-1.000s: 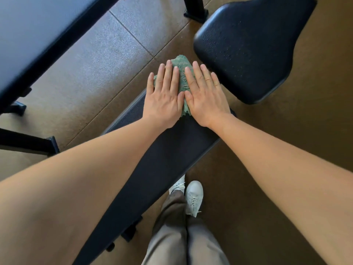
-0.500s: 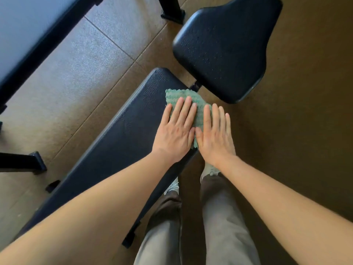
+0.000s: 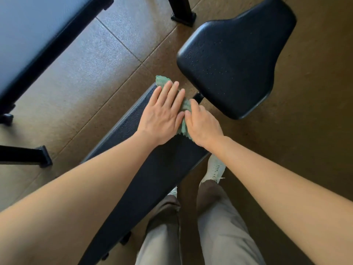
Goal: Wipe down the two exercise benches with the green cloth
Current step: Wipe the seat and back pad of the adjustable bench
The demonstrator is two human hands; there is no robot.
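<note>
- The green cloth (image 3: 183,119) lies at the far end of the long bench pad (image 3: 152,169), with one corner poking past the pad's end over the floor (image 3: 91,77).
- The left hand (image 3: 162,115) lies flat on the cloth, palm down and fingers spread, gripping nothing.
- The right hand (image 3: 203,125) sits just beside it at the pad's right edge, its fingers curled down onto the cloth; whether they pinch the fabric cannot be told.
- The two hands touch at the thumbs, and the cloth shows between them.
- The seat pad (image 3: 235,60) stands just beyond the long pad, apart from the cloth.
- A second bench (image 3: 28,35) runs along the upper left.
- The person's white shoe (image 3: 214,169) rests on the floor beside the bench.
</note>
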